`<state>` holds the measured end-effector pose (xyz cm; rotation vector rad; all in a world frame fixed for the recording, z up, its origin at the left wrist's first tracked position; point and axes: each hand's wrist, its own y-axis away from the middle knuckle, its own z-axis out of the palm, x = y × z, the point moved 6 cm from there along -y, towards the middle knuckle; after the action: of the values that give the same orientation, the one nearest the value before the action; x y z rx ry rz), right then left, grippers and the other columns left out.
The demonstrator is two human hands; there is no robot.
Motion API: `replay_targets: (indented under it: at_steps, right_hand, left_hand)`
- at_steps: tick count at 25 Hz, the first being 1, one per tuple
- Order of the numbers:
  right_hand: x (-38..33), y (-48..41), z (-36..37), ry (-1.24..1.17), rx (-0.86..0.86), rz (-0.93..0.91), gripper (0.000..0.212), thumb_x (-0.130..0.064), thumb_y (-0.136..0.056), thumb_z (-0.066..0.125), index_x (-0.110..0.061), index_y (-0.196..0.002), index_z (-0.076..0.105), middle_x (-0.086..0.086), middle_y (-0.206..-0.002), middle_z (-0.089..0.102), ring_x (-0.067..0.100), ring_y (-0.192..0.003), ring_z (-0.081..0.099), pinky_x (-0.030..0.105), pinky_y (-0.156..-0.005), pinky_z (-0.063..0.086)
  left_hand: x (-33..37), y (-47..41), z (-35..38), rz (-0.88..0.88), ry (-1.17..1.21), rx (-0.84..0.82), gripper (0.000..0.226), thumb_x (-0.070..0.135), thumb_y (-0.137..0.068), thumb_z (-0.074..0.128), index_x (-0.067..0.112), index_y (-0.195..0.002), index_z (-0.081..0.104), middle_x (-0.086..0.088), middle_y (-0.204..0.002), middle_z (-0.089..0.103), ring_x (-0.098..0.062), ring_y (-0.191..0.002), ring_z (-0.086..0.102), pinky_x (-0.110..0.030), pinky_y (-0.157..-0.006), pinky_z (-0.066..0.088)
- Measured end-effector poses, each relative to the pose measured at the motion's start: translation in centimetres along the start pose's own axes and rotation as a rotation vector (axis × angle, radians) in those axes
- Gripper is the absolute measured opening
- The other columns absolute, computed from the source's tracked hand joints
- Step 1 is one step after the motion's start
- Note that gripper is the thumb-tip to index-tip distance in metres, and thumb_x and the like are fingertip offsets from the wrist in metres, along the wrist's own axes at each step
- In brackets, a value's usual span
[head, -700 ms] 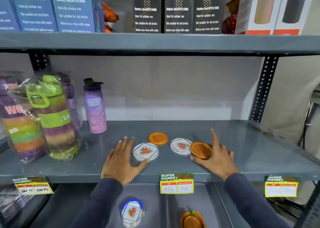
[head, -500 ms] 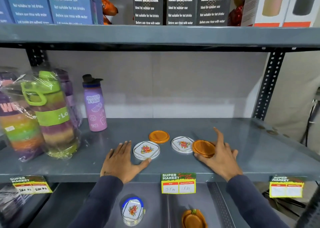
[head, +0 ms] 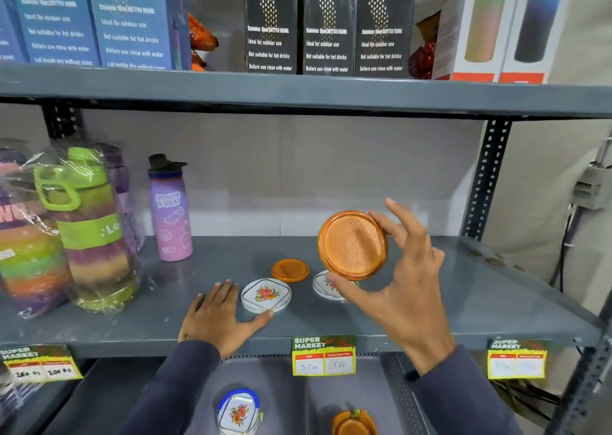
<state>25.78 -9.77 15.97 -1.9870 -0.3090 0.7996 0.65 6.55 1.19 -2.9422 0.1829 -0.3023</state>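
The right hand [head: 402, 289] holds the round orange coaster [head: 352, 245] up, tilted, between thumb and fingers. The left hand [head: 217, 318] lies flat and open on the shelf [head: 496, 305], thumb touching the white flowered coaster [head: 266, 295].

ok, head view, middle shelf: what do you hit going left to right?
green bottle → purple bottle → left hand → white coaster → flat orange disc → held orange disc → right hand gripping it

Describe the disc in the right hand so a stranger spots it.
Over the grey metal shelf below the boxed bottles, the right hand holds a round orange dimpled disc. It alone is lifted and tilted; the other orange disc and white floral coasters lie flat.
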Motion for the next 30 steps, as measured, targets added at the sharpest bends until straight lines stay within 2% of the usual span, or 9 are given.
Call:
replay_targets:
  at_steps: [4, 8, 10, 13, 17, 20, 23, 26, 30]
  right_hand:
    - [-6.2, 0.0, -3.9, 0.001, 0.114, -0.175, 0.106, -0.052, -0.059, 0.092, -0.029, -0.140, 0.027, -0.003, -0.137, 0.058, 0.022, -0.125, 0.057, 0.027, -0.106, 0.027]
    - [-7.7, 0.3, -5.2, -0.022, 0.145, -0.243, 0.105, -0.046, -0.059, 0.096, -0.028, -0.138, 0.028, -0.006, -0.141, 0.052, 0.029, -0.124, 0.060, 0.058, -0.101, 0.042]
    - [-7.4, 0.4, -5.0, 0.013, 0.128, -0.237, 0.105, -0.047, -0.059, 0.096, -0.026, -0.137, 0.030, -0.007, -0.140, 0.054, 0.027, -0.122, 0.061, 0.050, -0.100, 0.040]
    - [-6.6, 1.1, -4.7, 0.007, 0.051, -0.193, 0.098, -0.053, -0.059, 0.092, -0.031, -0.136, 0.036, -0.023, -0.137, 0.050, 0.020, -0.120, 0.060, 0.039, -0.098, 0.040]
    - [-2.9, 4.8, -2.6, -0.077, -0.223, -0.075, 0.083, -0.058, -0.057, 0.092, -0.037, -0.126, 0.053, -0.026, -0.133, 0.056, 0.014, -0.117, 0.058, 0.032, -0.095, 0.046]
    - [1.2, 10.0, -0.1, -0.100, -0.413, 0.042, 0.068, -0.061, -0.057, 0.091, -0.035, -0.115, 0.066, -0.022, -0.136, 0.059, 0.009, -0.114, 0.054, 0.016, -0.097, 0.043]
    - [6.0, 15.9, 2.6, -0.084, -0.558, 0.170, 0.063, -0.065, -0.058, 0.088, -0.040, -0.111, 0.066, -0.028, -0.136, 0.057, 0.000, -0.112, 0.048, 0.007, -0.096, 0.039]
    - [11.5, 21.0, 5.6, -0.028, -0.650, 0.326, 0.063, -0.070, -0.056, 0.084, -0.041, -0.109, 0.065, -0.037, -0.130, 0.053, -0.004, -0.114, 0.045, 0.009, -0.098, 0.039]
    - [19.3, 25.6, 10.0, 0.165, -0.774, 0.517, 0.067, -0.072, -0.055, 0.077, -0.032, -0.108, 0.067, -0.020, -0.120, 0.065, 0.014, -0.111, 0.051, 0.021, -0.097, 0.044]
  left_hand:
    - [0.1, 0.1, 0.0, 0.000, -0.012, 0.003, 0.117, 0.096, -0.063, 0.012, 0.025, -0.155, 0.019, 0.007, -0.164, 0.013, -0.011, -0.151, 0.005, -0.038, -0.122, 0.006]
    - [0.1, 0.1, 0.1, 0.000, -0.017, 0.010, 0.116, 0.096, -0.063, 0.012, 0.027, -0.155, 0.020, 0.008, -0.164, 0.014, -0.010, -0.151, 0.006, -0.038, -0.122, 0.006]
    - [0.1, 0.1, 0.0, -0.004, -0.018, 0.011, 0.116, 0.096, -0.063, 0.012, 0.027, -0.155, 0.020, 0.008, -0.164, 0.014, -0.010, -0.151, 0.007, -0.039, -0.122, 0.007]
    - [0.1, 0.1, -0.1, -0.002, -0.021, 0.013, 0.123, 0.098, -0.058, 0.006, 0.026, -0.155, 0.019, 0.007, -0.164, 0.013, -0.011, -0.151, 0.007, -0.039, -0.122, 0.007]
    - [0.0, 0.0, 0.1, -0.003, -0.017, -0.001, 0.136, 0.102, -0.045, -0.004, 0.024, -0.155, 0.022, 0.006, -0.164, 0.016, -0.012, -0.150, 0.010, -0.039, -0.122, 0.009]
    - [-0.2, -0.4, 0.3, 0.012, -0.024, 0.010, 0.128, 0.102, -0.053, 0.007, 0.024, -0.153, 0.025, 0.005, -0.163, 0.020, -0.013, -0.150, 0.014, -0.040, -0.121, 0.013]
    - [-0.5, -0.6, 0.7, 0.019, -0.035, 0.011, 0.122, 0.100, -0.059, 0.012, 0.024, -0.153, 0.025, 0.005, -0.163, 0.020, -0.014, -0.150, 0.014, -0.041, -0.121, 0.013]
    - [-0.6, -0.8, 0.7, 0.029, -0.049, 0.021, 0.120, 0.099, -0.061, 0.013, 0.024, -0.154, 0.024, 0.005, -0.163, 0.019, -0.014, -0.150, 0.014, -0.042, -0.121, 0.013]
    - [-0.5, -0.6, 0.5, 0.030, -0.055, 0.049, 0.115, 0.098, -0.064, 0.016, 0.025, -0.151, 0.029, 0.006, -0.162, 0.023, -0.014, -0.149, 0.018, -0.043, -0.119, 0.016]
